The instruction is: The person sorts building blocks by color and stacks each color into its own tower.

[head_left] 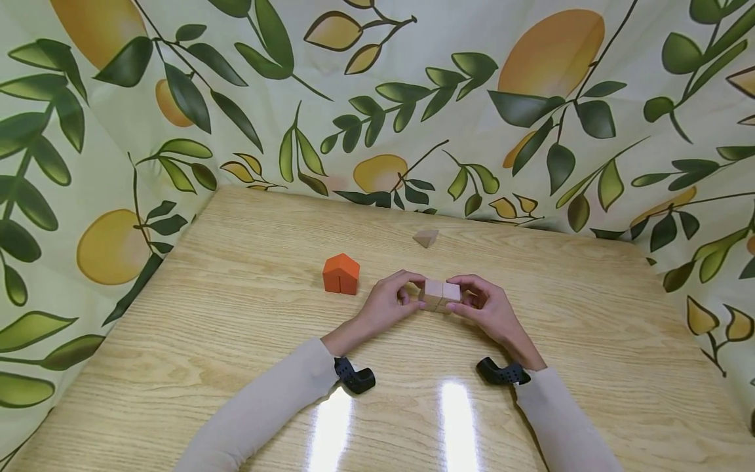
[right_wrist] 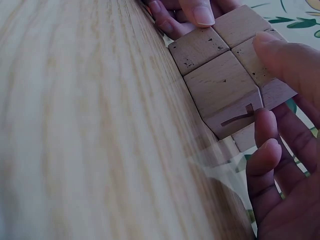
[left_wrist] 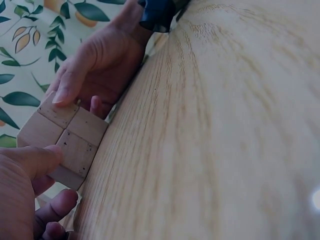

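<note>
Several pale wooden blocks [head_left: 441, 299] stand pushed together on the table, making one compact stack with seams crossing on its front face. My left hand [head_left: 389, 300] grips the stack's left end, its thumb [left_wrist: 47, 159] pressed on the front face. On the opposite end my right hand [head_left: 488, 309] holds the stack between thumb and fingers. A dark, 7-like mark shows on one block's side [right_wrist: 239, 117] in the right wrist view, where the right thumb [right_wrist: 280, 52] lies over an upper block. Parts of the stack's back and ends are hidden behind the fingers.
An orange house-shaped piece [head_left: 341, 274] with a slit in its front stands left of the hands. Farther back lies a small brown pointed wooden piece [head_left: 426, 237]. Cloth printed with leaves and fruit [head_left: 407, 131] hangs along the far edge and sides of the wooden table [head_left: 236, 314].
</note>
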`<state>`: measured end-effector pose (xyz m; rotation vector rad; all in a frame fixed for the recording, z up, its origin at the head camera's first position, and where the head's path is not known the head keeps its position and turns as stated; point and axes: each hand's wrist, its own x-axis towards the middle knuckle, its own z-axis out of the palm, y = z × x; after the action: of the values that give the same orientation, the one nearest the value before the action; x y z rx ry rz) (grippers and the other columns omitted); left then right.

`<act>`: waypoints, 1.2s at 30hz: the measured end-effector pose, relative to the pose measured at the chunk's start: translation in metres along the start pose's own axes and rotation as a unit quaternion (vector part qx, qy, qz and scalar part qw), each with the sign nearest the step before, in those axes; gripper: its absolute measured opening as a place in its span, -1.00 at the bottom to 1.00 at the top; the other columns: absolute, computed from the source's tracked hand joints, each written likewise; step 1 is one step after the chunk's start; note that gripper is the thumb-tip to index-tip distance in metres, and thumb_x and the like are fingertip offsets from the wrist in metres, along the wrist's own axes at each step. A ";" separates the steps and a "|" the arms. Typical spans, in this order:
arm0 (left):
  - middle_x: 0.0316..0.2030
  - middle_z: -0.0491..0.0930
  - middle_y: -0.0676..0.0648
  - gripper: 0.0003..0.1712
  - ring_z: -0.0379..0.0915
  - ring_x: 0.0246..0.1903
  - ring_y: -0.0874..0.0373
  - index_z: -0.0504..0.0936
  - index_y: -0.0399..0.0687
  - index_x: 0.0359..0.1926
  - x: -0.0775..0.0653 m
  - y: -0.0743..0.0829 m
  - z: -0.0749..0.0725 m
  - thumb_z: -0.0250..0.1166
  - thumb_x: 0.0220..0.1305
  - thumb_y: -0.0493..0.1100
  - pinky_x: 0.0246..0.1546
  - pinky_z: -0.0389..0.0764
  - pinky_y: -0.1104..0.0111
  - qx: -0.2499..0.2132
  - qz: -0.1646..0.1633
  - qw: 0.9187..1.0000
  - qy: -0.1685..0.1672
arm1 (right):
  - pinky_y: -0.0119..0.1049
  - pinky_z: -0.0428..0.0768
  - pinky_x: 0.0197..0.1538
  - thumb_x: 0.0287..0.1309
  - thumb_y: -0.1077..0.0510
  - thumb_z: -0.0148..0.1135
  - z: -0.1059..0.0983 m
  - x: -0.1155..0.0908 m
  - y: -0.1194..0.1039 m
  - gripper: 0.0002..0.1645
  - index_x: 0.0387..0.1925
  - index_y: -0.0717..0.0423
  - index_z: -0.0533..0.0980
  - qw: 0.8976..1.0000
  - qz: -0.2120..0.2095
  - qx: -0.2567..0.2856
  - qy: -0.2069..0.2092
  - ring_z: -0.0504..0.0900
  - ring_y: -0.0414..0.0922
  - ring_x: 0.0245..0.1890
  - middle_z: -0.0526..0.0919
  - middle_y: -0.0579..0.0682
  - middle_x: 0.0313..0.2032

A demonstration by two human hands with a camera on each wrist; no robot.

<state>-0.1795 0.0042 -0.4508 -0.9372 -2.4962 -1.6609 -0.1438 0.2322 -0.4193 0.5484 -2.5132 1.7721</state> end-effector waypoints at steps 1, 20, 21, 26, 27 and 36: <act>-0.15 0.57 -0.01 -0.55 0.37 -0.54 0.30 0.58 -0.07 0.04 0.000 0.000 0.000 0.45 0.10 -0.23 -0.48 0.40 0.47 -0.001 0.000 1.000 0.000 | -0.37 0.44 -0.35 0.02 0.46 0.34 0.000 0.000 0.000 -0.55 0.01 0.34 0.49 1.000 0.000 0.000 0.000 0.42 -0.05 -0.34 0.49 0.15 -0.24; -0.16 0.58 -0.04 -0.55 0.37 -0.54 0.30 0.58 -0.11 0.04 0.000 0.001 0.000 0.45 0.09 -0.23 -0.48 0.41 0.48 0.005 0.009 1.000 0.000 | -0.30 0.46 -0.40 0.38 0.30 -0.03 -0.007 0.003 0.028 -0.72 0.00 0.38 0.49 0.996 -0.058 0.048 0.037 0.42 0.09 -0.33 0.57 0.28 -0.12; -0.16 0.58 -0.04 -0.55 0.37 -0.54 0.29 0.58 -0.11 0.04 0.000 0.001 0.001 0.45 0.09 -0.24 -0.48 0.41 0.48 0.006 0.011 1.000 0.001 | -0.29 0.46 -0.41 0.38 0.31 -0.04 -0.007 0.003 0.027 -0.72 0.00 0.38 0.49 0.996 -0.058 0.049 0.038 0.42 0.10 -0.34 0.57 0.30 -0.13; -0.14 0.58 -0.01 -0.55 0.37 -0.54 0.31 0.58 -0.10 0.03 0.001 0.001 0.000 0.45 0.09 -0.24 -0.47 0.41 0.47 0.006 0.012 1.000 0.004 | -0.30 0.49 -0.36 0.39 0.27 -0.01 -0.007 0.009 0.021 -0.71 0.02 0.38 0.48 0.998 -0.011 0.032 0.056 0.45 0.07 -0.32 0.58 0.28 -0.12; -0.14 0.58 0.00 -0.55 0.37 -0.54 0.31 0.58 -0.09 0.03 0.001 0.000 0.000 0.45 0.09 -0.24 -0.47 0.42 0.47 0.004 0.012 1.000 0.004 | -0.29 0.50 -0.35 0.39 0.27 0.00 -0.007 0.010 0.019 -0.70 0.02 0.39 0.48 0.998 0.003 0.029 0.058 0.46 0.07 -0.30 0.57 0.29 -0.11; -0.15 0.58 -0.01 -0.55 0.37 -0.54 0.31 0.58 -0.09 0.04 -0.001 0.000 0.001 0.45 0.10 -0.23 -0.47 0.42 0.47 -0.003 0.016 1.000 -0.001 | -0.25 0.52 -0.27 0.37 0.18 0.08 -0.021 0.024 0.011 -0.66 0.05 0.31 0.48 0.998 0.028 -0.024 0.048 0.52 0.02 -0.16 0.58 0.20 -0.05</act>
<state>-0.1788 0.0044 -0.4517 -0.9734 -2.4647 -1.6605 -0.1736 0.2480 -0.4169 0.3837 -2.5231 1.7064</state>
